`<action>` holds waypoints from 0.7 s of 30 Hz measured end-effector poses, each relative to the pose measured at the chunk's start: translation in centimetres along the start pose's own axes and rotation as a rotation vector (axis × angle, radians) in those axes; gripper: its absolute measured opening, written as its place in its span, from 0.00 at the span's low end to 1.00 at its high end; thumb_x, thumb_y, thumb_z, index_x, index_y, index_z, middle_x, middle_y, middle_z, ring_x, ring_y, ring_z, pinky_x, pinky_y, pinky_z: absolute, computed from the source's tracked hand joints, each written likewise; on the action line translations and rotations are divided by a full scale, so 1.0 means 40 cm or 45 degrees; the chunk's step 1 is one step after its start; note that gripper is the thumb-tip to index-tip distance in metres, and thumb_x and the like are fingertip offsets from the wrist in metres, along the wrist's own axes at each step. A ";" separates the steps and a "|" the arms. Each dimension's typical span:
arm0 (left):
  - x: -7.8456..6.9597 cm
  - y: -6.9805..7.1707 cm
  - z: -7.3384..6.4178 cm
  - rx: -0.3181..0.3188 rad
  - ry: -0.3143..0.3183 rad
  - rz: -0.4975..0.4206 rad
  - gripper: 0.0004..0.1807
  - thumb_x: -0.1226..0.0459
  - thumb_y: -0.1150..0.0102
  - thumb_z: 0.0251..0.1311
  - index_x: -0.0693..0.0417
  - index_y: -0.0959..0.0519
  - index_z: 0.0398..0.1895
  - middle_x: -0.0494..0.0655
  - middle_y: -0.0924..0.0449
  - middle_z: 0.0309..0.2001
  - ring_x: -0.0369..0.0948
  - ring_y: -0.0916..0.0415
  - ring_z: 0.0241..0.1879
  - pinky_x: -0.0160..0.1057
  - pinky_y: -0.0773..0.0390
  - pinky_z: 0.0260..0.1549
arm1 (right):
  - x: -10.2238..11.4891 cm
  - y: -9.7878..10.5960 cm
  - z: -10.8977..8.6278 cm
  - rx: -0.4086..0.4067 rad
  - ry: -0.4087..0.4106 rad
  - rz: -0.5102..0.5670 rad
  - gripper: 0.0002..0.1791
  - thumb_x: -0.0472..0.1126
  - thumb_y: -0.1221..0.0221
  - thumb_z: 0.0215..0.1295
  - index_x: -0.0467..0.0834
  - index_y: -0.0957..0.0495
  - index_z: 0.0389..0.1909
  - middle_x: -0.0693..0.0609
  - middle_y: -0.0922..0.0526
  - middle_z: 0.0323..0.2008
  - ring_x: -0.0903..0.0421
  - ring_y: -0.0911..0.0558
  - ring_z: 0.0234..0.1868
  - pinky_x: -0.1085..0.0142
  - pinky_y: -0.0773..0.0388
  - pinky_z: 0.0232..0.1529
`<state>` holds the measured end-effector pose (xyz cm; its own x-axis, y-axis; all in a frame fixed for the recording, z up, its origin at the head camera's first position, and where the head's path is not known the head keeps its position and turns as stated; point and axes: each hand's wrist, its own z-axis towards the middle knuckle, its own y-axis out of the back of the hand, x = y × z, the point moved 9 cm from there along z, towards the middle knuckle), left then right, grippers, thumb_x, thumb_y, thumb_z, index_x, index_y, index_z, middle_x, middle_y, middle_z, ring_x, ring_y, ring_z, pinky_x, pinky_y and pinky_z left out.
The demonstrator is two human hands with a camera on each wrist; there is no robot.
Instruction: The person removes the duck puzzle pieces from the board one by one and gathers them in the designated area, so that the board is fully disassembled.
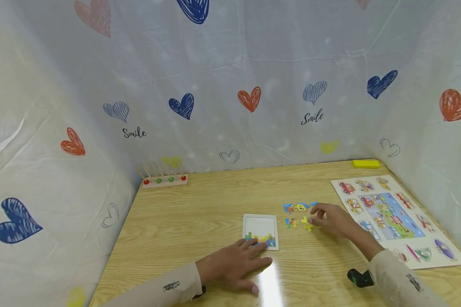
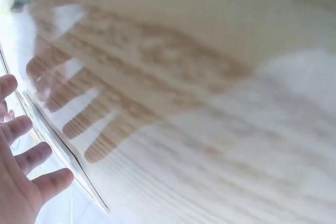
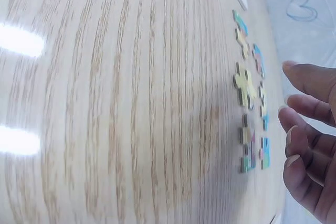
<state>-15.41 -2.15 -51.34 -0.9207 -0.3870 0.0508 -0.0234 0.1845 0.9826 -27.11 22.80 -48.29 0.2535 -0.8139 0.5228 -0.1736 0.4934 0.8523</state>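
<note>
A small white puzzle tray (image 1: pixel 259 215) lies on the table, with a band of joined jigsaw pieces (image 1: pixel 270 239) along its near side. My left hand (image 1: pixel 236 263) is spread flat, its fingertips over the tray's near edge. The left wrist view shows those fingers (image 2: pixel 54 182) beside the tray's edge. To the tray's right are loose jigsaw pieces in two rows, among them a yellow piece (image 1: pixel 308 226). Over their right end hovers my right hand (image 1: pixel 334 219), fingers loosely bent. In the right wrist view a gap shows between thumb and fingers, with nothing held, beside the pieces (image 3: pixel 244 83).
A large vehicle puzzle board (image 1: pixel 343 184) lies at the right. At the back left stands a wooden peg stand (image 1: pixel 165 182) with red and green beads. A yellow block (image 1: pixel 366 164) sits at the back right corner. Heart-printed curtains (image 1: pixel 215 64) enclose the table.
</note>
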 end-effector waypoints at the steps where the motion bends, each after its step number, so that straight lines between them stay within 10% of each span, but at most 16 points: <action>1: -0.003 -0.002 -0.001 -0.004 -0.005 -0.005 0.44 0.29 0.65 0.67 0.36 0.50 0.81 0.51 0.52 0.81 0.56 0.47 0.77 0.54 0.35 0.70 | 0.003 -0.003 0.003 0.004 0.005 0.003 0.13 0.50 0.35 0.67 0.46 0.19 0.44 0.56 0.20 0.31 0.60 0.27 0.29 0.63 0.31 0.31; 21: -0.030 -0.009 -0.011 0.040 0.001 0.034 0.45 0.27 0.71 0.66 0.36 0.52 0.82 0.49 0.54 0.81 0.56 0.51 0.79 0.56 0.35 0.69 | 0.175 -0.103 0.059 0.176 0.268 0.133 0.13 0.47 0.36 0.68 0.42 0.19 0.45 0.58 0.19 0.31 0.65 0.24 0.30 0.70 0.26 0.31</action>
<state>-14.13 -2.17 -51.69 -0.9209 -0.3820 0.0772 -0.0108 0.2231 0.9747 -26.86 14.34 -48.20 0.4174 -0.6721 0.6117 -0.3337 0.5127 0.7911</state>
